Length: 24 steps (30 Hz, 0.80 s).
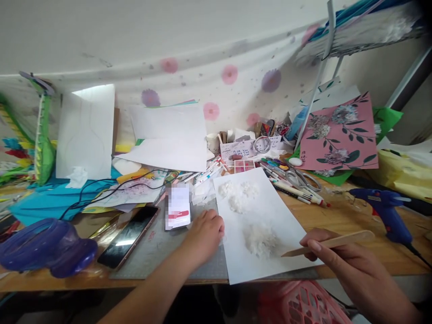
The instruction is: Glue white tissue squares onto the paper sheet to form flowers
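Observation:
My right hand pinches a flat wooden craft stick between thumb and fingers. The stick's narrow tip points left, close to a fluffy grey-white tuft on a sheet of white paper. Farther up the same sheet lies a cluster of white fluffy tufts. My left hand rests with curled fingers at the sheet's left edge; whatever is under the fingers is hidden. A lit phone stands just beyond it.
A dark phone and a purple tape dispenser lie left on the grey cutting mat. To the right are a blue glue gun, scissors and several markers. A pink floral picture leans behind; a pink basket is below.

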{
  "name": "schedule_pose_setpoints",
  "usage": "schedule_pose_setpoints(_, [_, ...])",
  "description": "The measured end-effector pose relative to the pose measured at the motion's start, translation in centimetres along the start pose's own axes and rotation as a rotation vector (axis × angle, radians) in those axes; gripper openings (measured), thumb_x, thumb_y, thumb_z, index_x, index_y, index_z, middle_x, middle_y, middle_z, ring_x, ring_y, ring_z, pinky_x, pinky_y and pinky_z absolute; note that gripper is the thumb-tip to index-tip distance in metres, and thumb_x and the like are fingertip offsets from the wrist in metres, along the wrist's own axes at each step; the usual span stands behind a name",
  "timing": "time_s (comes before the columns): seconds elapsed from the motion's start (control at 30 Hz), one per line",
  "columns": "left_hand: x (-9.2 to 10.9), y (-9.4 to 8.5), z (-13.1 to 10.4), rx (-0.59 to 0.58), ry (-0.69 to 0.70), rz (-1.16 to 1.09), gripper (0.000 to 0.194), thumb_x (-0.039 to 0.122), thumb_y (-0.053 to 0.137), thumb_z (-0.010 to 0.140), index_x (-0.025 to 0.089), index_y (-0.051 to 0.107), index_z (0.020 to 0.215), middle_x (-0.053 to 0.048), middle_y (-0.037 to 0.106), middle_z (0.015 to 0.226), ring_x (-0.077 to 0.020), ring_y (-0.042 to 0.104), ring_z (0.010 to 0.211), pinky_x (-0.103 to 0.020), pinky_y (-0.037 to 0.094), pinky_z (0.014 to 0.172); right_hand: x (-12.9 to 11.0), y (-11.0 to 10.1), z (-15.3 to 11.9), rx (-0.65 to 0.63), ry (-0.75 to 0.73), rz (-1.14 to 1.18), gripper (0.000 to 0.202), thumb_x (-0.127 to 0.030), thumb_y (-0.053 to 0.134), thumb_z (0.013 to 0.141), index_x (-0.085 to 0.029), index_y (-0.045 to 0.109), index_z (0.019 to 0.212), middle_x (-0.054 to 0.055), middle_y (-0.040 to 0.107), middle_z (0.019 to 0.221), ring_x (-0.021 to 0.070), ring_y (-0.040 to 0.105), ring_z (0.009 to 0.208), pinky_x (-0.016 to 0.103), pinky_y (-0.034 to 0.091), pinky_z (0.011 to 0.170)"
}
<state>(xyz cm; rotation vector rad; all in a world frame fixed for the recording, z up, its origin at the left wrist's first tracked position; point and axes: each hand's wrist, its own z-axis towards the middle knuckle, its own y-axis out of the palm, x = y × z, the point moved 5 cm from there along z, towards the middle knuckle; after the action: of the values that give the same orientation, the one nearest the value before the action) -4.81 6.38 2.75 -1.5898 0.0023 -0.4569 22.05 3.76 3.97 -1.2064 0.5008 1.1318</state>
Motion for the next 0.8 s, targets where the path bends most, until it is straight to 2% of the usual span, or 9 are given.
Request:
schedule_pose_setpoints(0.1, [-0.4,0.3,-0.1,0.013,-0.012,0.008,0.015,0.008,0.045,0.082,0.018,0.054,0.076,-0.004,0.055,0.091,-0.0210,0.050,0.090,-0.034,0.039,0.079,1.2,-0.4,-0.7,0.024,0.135,0.001,0.034,-0.045,0.053,0.086,-0.021,0.073,0.073,0.006,0.069,0.080,0.0217,0.066,0.071,0.027,0.056,0.056])
schedule_pose_setpoints(0.2, [-0.7,0.1,-0.2,0.003,-0.033,-0.019,0.012,0.011,0.045,0.085,0.018,0.054,0.084,-0.004,0.057,0.091,-0.0207,0.050,0.089,-0.033,0.039,0.079,1.5,-0.5,-1.2,0.026,0.195,0.022,0.036,-0.048,0.052,0.086,-0.021,0.072,0.072,0.006,0.068,0.079,0.0222,0.065,0.073,0.027,0.054,0.058])
schedule_pose_setpoints(0.27, [-0.6,-0.1,-0.3,-0.036,-0.017,-0.050,0.012,0.016,0.052,0.083,0.020,0.055,0.094,-0.004,0.058,0.097,-0.0207,0.051,0.093,-0.032,0.040,0.080,1.4,-0.6,-1.3,0.040,0.201,0.041,0.035,-0.047,0.052,0.086,-0.022,0.072,0.073,0.005,0.068,0.079,0.0219,0.064,0.074,0.027,0.054,0.059])
schedule_pose_setpoints(0.33, [-0.5,-0.2,-0.3,-0.085,0.004,-0.077,0.022,0.018,0.061,0.078,0.021,0.056,0.099,-0.003,0.059,0.100,-0.0212,0.052,0.096,-0.031,0.040,0.080,1.4,-0.6,-1.3,0.048,0.204,0.051,0.034,-0.047,0.052,0.086,-0.022,0.072,0.075,0.005,0.068,0.080,0.0218,0.064,0.075,0.028,0.054,0.061])
schedule_pose_setpoints(0.4, [-0.5,-0.2,-0.2,-0.124,0.004,-0.097,0.022,0.019,0.064,0.075,0.021,0.058,0.096,-0.002,0.062,0.092,-0.0210,0.054,0.090,-0.030,0.040,0.074,1.4,-0.5,-1.2,0.030,0.201,0.040,0.035,-0.047,0.051,0.087,-0.021,0.072,0.075,0.006,0.068,0.083,0.0227,0.064,0.077,0.029,0.054,0.061])
schedule_pose_setpoints(0.53, [-0.7,0.1,0.3,-0.151,-0.010,-0.136,0.003,0.018,0.062,0.074,0.020,0.060,0.075,0.001,0.061,0.076,-0.0172,0.055,0.074,-0.025,0.038,0.062,1.1,-0.4,-1.1,-0.009,0.183,0.017,0.035,-0.046,0.051,0.087,-0.021,0.072,0.074,0.006,0.068,0.081,0.0232,0.064,0.077,0.029,0.053,0.060])
schedule_pose_setpoints(0.57, [-0.8,0.1,0.3,-0.147,-0.006,-0.146,0.004,0.017,0.061,0.073,0.019,0.059,0.070,0.001,0.060,0.075,-0.0165,0.055,0.073,-0.025,0.038,0.061,1.0,-0.4,-1.1,-0.010,0.178,0.019,0.035,-0.045,0.051,0.087,-0.021,0.072,0.074,0.006,0.068,0.080,0.0229,0.063,0.076,0.029,0.053,0.060])
schedule_pose_setpoints(0.67, [-0.6,-0.1,0.1,-0.103,0.011,-0.174,0.010,0.015,0.059,0.074,0.018,0.058,0.065,0.000,0.059,0.080,-0.0165,0.055,0.079,-0.025,0.040,0.067,0.6,-0.5,-1.1,0.018,0.155,0.048,0.034,-0.044,0.051,0.087,-0.021,0.072,0.074,0.006,0.067,0.080,0.0219,0.063,0.074,0.028,0.053,0.059])
schedule_pose_setpoints(0.8, [-0.1,-0.8,-0.4,-0.020,0.021,-0.227,0.008,0.015,0.053,0.080,0.019,0.057,0.074,-0.002,0.059,0.098,-0.0166,0.055,0.091,-0.027,0.042,0.080,0.3,-0.3,-1.4,0.053,0.144,0.112,0.029,-0.043,0.053,0.087,-0.023,0.071,0.075,0.004,0.065,0.077,0.0195,0.061,0.071,0.026,0.051,0.058])
